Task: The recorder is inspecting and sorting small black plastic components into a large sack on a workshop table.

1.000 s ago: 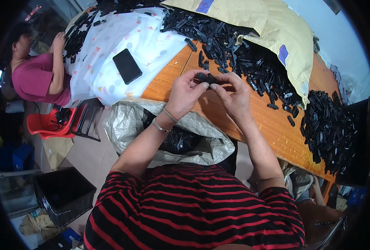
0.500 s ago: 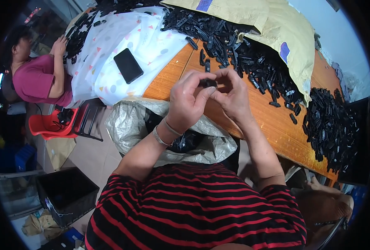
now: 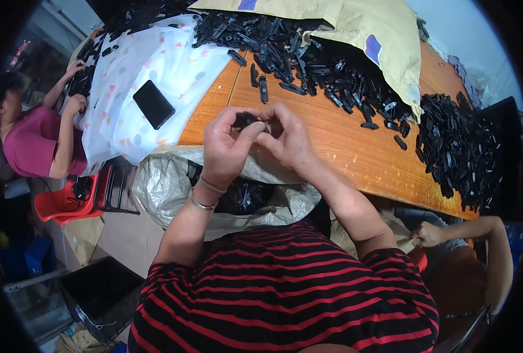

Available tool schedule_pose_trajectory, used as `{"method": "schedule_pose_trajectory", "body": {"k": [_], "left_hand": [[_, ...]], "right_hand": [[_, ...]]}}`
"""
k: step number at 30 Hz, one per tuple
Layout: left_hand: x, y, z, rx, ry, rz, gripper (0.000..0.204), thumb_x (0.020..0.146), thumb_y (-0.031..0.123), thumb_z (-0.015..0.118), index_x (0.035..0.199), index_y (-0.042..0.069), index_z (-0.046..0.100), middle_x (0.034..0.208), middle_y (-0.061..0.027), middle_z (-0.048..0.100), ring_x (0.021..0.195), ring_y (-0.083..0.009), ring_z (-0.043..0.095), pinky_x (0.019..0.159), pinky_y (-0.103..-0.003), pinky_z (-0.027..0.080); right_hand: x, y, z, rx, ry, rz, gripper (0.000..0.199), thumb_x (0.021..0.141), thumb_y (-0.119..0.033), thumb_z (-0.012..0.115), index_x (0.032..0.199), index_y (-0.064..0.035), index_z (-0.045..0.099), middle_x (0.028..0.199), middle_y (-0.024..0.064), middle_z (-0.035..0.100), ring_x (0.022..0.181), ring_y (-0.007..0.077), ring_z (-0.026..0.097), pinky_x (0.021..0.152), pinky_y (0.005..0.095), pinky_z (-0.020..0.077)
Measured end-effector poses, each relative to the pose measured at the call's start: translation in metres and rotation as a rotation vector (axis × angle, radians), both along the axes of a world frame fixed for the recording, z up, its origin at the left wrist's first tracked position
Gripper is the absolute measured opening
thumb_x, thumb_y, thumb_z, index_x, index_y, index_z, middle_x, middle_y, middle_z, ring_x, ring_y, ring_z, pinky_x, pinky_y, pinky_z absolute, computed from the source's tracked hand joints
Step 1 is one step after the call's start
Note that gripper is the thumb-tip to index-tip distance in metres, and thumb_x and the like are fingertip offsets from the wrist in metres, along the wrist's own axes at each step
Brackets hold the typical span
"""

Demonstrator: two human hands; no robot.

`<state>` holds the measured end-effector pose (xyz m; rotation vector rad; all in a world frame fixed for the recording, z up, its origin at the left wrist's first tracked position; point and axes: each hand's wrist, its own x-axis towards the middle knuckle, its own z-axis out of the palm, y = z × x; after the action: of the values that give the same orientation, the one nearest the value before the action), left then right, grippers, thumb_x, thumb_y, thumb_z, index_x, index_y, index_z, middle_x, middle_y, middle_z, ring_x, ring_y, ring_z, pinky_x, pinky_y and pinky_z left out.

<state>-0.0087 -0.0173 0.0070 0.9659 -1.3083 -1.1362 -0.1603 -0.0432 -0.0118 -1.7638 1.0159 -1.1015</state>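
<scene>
"What has changed in front of you?"

"A second ago the small black piece point(image 3: 245, 119) poked out plainly between your hands; now your fingers cover most of it. Your hands have drawn back from the loose parts beyond them, leaving a wider strip of bare wood. Away to their left, a co-worker in a purple top point(image 3: 35, 144) has parted hands that were close together."

"And where is the piece in your grip?"

"Between your fingertips, above the table edge. Your left hand point(image 3: 225, 144) pinches it with thumb and curled forefinger; your right hand point(image 3: 291, 139) closes thumb and forefinger on its right end. How much they hide, you cannot tell."

"What surrounds your fingers?"

"Just below them, an open silvery sack point(image 3: 161, 179) with dark contents. Beyond them, the orange-brown wooden table point(image 3: 344, 147) and a heap of black parts point(image 3: 273, 53), partly under a tan paper bag point(image 3: 385, 26). Left of them, a dark phone-like device point(image 3: 153, 104) on a patterned white sheet point(image 3: 117, 126). Far right, another black heap point(image 3: 455, 153)."
</scene>
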Motion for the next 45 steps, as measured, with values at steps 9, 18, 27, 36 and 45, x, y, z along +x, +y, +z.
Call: {"method": "schedule_pose_trajectory", "body": {"k": [9,18,27,36,45], "left_hand": [[-0.005,0.002,-0.005,-0.013,0.1,0.041,0.017,0.088,-0.002,0.061,0.105,-0.003,0.06,0.096,-0.0058,0.064,0.086,-0.009,0.062,0.075,-0.022,0.052],[0.002,0.005,-0.001,-0.167,-0.007,-0.087,0.032,0.087,-0.005,0.062,0.118,-0.005,0.056,0.109,-0.0066,0.058,0.101,-0.0119,0.058,0.087,-0.024,0.048],[0.011,0.005,-0.007,0.018,0.264,-0.145,0.027,0.091,-0.001,0.059,0.118,-0.004,0.054,0.109,-0.0077,0.061,0.1,-0.0113,0.06,0.088,-0.024,0.049],[0.015,0.007,-0.007,0.073,0.222,-0.059,0.018,0.088,0.002,0.064,0.105,-0.003,0.06,0.092,-0.0037,0.064,0.083,-0.008,0.061,0.075,-0.021,0.051],[0.028,0.005,0.001,0.136,-0.071,-0.269,0.011,0.09,0.003,0.063,0.098,-0.002,0.06,0.084,-0.001,0.063,0.075,-0.0045,0.059,0.065,-0.019,0.049]], "right_hand": [[0.002,0.002,-0.01,0.139,-0.166,0.005,0.03,0.077,-0.006,0.076,0.1,0.0001,0.056,0.08,0.0053,0.061,0.067,0.0088,0.059,0.058,0.023,0.0485],[-0.012,-0.001,0.003,-0.252,0.026,-0.047,0.028,0.075,-0.008,0.077,0.096,0.0004,0.06,0.081,0.0095,0.06,0.069,0.0151,0.063,0.056,0.0256,0.0496],[-0.008,0.004,0.02,-0.437,0.214,-0.085,0.029,0.079,-0.011,0.076,0.103,-0.0009,0.064,0.088,0.0085,0.063,0.08,0.018,0.066,0.068,0.0287,0.0534],[-0.003,0.01,0.024,-0.095,0.14,0.038,0.022,0.081,-0.014,0.075,0.093,-0.0006,0.061,0.079,0.0047,0.06,0.071,0.0125,0.062,0.064,0.0253,0.0506],[-0.025,0.001,0.026,0.075,0.299,0.255,0.021,0.083,-0.014,0.073,0.088,-0.002,0.057,0.077,0.0014,0.057,0.067,0.0065,0.054,0.059,0.0231,0.0448]]}}
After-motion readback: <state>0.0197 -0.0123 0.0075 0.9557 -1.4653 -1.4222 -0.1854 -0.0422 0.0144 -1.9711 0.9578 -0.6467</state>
